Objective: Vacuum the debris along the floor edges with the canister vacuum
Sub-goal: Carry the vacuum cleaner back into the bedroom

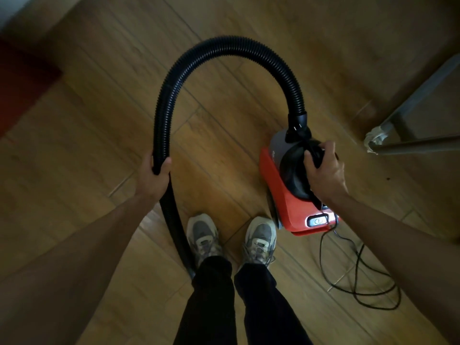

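Note:
A red and black canister vacuum (pixel 281 195) is at right of centre, over the wooden floor. My right hand (pixel 323 170) grips the black handle on top of it. A black ribbed hose (pixel 224 46) arches up from the vacuum's front and comes down on the left. My left hand (pixel 153 178) is closed around the hose there. Below that hand the hose runs down past my left shoe, and its end is hidden behind my trouser leg. I cannot tell whether the vacuum rests on the floor or hangs from my hand.
The vacuum's black power cord (pixel 358 277) lies in loose loops on the floor at lower right. A grey furniture leg with a taped foot (pixel 375 140) stands at right. A dark red object (pixel 22 80) sits at far left. My two shoes (pixel 231 237) stand between the hose and the vacuum.

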